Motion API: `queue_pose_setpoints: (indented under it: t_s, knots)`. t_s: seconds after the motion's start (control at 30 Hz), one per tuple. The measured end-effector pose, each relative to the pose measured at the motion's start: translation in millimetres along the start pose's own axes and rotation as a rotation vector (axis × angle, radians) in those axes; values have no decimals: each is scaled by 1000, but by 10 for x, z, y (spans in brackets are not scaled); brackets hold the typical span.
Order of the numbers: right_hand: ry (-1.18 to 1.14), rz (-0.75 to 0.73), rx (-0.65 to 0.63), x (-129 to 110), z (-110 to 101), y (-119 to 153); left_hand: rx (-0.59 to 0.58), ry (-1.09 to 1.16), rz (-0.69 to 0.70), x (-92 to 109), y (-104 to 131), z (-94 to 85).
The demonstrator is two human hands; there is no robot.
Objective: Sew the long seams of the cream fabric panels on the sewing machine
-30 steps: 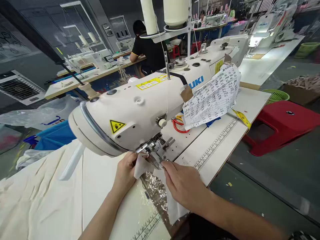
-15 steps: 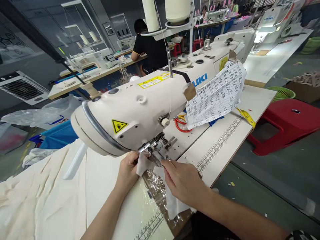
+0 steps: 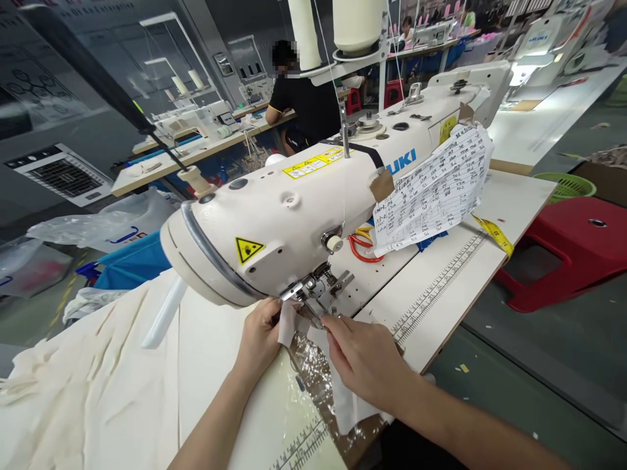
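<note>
A white sewing machine (image 3: 274, 222) fills the middle of the view, its metal folder and presser parts (image 3: 313, 295) low at the head. My left hand (image 3: 260, 334) is closed on a strip of white fabric (image 3: 287, 323) just left of these parts. Right of them, my right hand (image 3: 365, 352) is closed, thumb and finger pressed together at the metal folder's front end. Another length of white fabric (image 3: 347, 398) hangs below that hand, over clear plastic film (image 3: 313, 359). The fingertips of both hands are partly hidden.
Cream fabric (image 3: 88, 365) is spread at the left. Red-handled scissors (image 3: 365, 248), a handwritten sheet (image 3: 434, 189) and a yellow tape measure (image 3: 494, 235) lie around the machine's right side. A red stool (image 3: 568, 248) stands at the right. A person in black (image 3: 313, 108) sits beyond the machine.
The whole view has shifted, so machine and hands appear slightly farther right. Both hands keep nearly the same place and grip beside the metal parts.
</note>
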State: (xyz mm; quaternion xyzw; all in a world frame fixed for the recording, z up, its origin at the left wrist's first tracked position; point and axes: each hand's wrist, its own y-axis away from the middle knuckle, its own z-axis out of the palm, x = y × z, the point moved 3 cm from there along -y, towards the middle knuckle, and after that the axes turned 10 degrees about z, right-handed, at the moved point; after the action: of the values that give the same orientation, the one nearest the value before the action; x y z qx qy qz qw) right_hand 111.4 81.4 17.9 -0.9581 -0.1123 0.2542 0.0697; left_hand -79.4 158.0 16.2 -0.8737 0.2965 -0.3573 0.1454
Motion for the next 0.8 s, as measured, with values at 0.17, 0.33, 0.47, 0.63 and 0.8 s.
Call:
queue_pose_setpoints:
  t_s: [0.17,0.33,0.47,0.63,0.8]
  knots:
    - [-31,-4,4,11,-10,25,-3,-2,21,19,-1,-1]
    - [-62,-4,11,11,-33,38,-6,-13,18,27,-3,-8]
    - [-34,4,-2,7,-35,33,-14,-19,0,26,-1,-7]
    - [-4,1,-1,-4,-37,24,-26,-40,-21,29,3,12]
    - [25,-7,14,-14,-28,13,1,-54,23,50,-2,19]
